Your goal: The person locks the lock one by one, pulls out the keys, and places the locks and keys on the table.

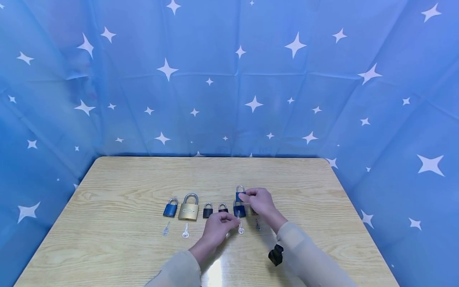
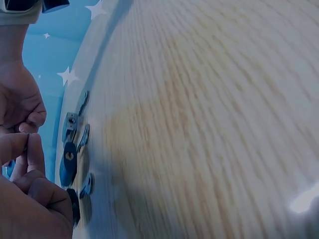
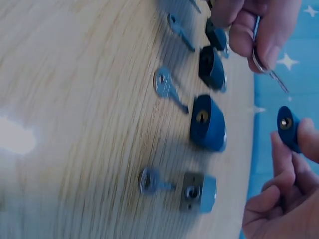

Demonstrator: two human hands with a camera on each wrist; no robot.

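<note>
My right hand (image 1: 261, 202) holds a small blue padlock (image 1: 240, 195) above the table, pinched between thumb and fingers. Its shackle points up in the head view, and the keyhole of this padlock shows in the right wrist view. A silver key (image 3: 273, 75) is pinched in my left hand (image 1: 217, 228), its blade pointing toward the padlock but apart from it. Below the held padlock, a dark blue padlock (image 1: 239, 210) stands on the table, with a key (image 1: 241, 229) in front. Another padlock (image 3: 198, 192) is mostly covered by my right hand in the head view.
On the wooden table (image 1: 125, 187), to the left, stand a blue padlock (image 1: 170, 208), a large brass padlock (image 1: 188, 211) and two small black padlocks (image 1: 207, 212). Keys lie in front, including one by the brass padlock (image 1: 185, 231). A starry blue curtain (image 1: 215, 91) hangs behind.
</note>
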